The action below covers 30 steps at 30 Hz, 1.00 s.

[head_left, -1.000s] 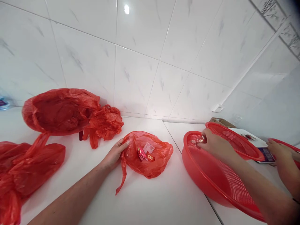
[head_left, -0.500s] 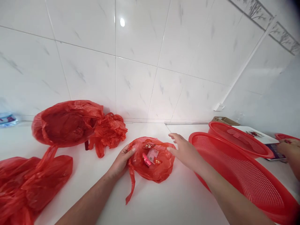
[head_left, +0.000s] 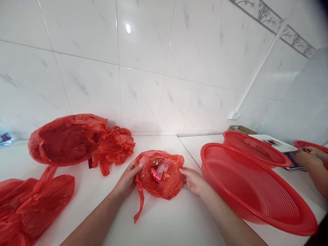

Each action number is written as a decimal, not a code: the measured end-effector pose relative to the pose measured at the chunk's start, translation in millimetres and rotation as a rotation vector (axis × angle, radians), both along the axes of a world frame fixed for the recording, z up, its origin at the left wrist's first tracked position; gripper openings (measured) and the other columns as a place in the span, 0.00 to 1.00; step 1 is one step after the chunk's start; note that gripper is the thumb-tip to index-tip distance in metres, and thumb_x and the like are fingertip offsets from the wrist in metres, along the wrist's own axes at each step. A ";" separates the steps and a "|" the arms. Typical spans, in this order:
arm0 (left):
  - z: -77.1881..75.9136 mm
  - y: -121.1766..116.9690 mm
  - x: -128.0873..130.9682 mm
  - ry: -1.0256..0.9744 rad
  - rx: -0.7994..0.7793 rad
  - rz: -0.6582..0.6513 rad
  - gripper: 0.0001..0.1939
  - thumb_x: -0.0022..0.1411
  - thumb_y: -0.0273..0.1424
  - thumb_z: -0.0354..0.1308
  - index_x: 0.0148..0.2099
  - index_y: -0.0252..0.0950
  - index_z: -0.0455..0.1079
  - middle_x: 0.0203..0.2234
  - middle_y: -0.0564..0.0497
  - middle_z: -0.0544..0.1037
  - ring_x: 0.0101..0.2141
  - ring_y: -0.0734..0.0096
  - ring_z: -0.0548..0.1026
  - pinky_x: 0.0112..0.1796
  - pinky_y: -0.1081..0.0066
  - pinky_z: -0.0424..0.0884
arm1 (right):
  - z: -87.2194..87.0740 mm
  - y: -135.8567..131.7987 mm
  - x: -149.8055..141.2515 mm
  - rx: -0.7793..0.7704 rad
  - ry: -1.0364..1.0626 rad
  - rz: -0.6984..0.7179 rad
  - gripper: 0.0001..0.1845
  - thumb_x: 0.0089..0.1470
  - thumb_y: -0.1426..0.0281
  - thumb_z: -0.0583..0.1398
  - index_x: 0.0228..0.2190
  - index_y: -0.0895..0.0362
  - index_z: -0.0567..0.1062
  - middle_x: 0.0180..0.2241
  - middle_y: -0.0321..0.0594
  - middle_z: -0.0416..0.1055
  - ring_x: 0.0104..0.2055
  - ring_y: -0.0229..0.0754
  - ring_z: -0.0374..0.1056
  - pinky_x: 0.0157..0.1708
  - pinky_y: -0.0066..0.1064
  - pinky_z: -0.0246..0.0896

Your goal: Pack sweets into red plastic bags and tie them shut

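Between my hands a red plastic bag (head_left: 166,191) sits on the white table with its mouth spread wide. Inside it lie a few small wrapped packets: a bright pink one (head_left: 156,175), a pale pink one (head_left: 162,168) and dark red ones with gold print (head_left: 156,161). My left hand (head_left: 128,177) grips the bag's left rim, thumb inside and fingers outside. On the opposite side my right hand (head_left: 191,179) pinches the right rim. A loose handle strip of the bag hangs toward me at the left.
Big red plastic baskets (head_left: 238,184) stand at the right, near another person's hands (head_left: 307,159). A large open red bag (head_left: 69,140), a crumpled red bag (head_left: 115,145) and another red bag (head_left: 46,201) lie at the left. A tiled wall rises behind.
My right hand has come down from beside the bag and closed on its right rim. My left hand keeps its hold. The view has shifted slightly.
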<state>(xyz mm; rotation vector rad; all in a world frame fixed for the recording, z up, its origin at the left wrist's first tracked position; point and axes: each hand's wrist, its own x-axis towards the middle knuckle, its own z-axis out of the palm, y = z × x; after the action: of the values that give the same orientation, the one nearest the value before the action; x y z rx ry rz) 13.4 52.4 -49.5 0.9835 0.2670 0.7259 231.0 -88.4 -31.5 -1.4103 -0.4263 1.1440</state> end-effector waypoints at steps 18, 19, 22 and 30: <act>123.4 10.4 -39.6 0.175 0.252 0.337 0.12 0.51 0.34 0.64 0.36 0.34 0.70 0.24 0.54 0.74 0.23 0.77 0.70 0.26 0.77 0.69 | 94.5 -9.2 21.9 0.218 -0.414 -0.055 0.12 0.34 0.72 0.65 0.24 0.56 0.68 0.21 0.29 0.65 0.19 0.30 0.56 0.17 0.22 0.45; 127.0 10.7 -41.0 0.219 0.284 0.348 0.12 0.51 0.35 0.64 0.36 0.33 0.70 0.23 0.54 0.73 0.22 0.77 0.70 0.25 0.77 0.70 | 95.9 -9.4 24.9 0.164 -0.432 -0.034 0.12 0.33 0.74 0.65 0.23 0.56 0.68 0.19 0.29 0.64 0.18 0.29 0.53 0.16 0.22 0.40; 132.1 11.2 -42.3 0.314 0.344 0.392 0.11 0.52 0.36 0.62 0.33 0.34 0.69 0.21 0.54 0.72 0.21 0.76 0.70 0.24 0.75 0.70 | 107.0 -14.4 32.4 0.164 -0.395 0.012 0.13 0.33 0.73 0.66 0.25 0.57 0.69 0.20 0.29 0.64 0.18 0.28 0.53 0.15 0.22 0.40; 120.1 -3.2 -49.6 0.394 0.358 0.302 0.20 0.53 0.37 0.63 0.47 0.38 0.66 0.26 0.52 0.76 0.26 0.68 0.75 0.28 0.71 0.72 | 119.1 -44.2 17.3 0.388 -0.409 -0.258 0.14 0.45 0.64 0.64 0.37 0.51 0.72 0.45 0.38 0.69 0.41 0.41 0.67 0.37 0.31 0.64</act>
<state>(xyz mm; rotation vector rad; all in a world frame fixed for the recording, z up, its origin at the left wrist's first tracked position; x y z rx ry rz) -36.2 49.1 70.6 1.4481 0.6566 0.8685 248.3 -132.6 87.6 -1.3037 -0.6916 0.5242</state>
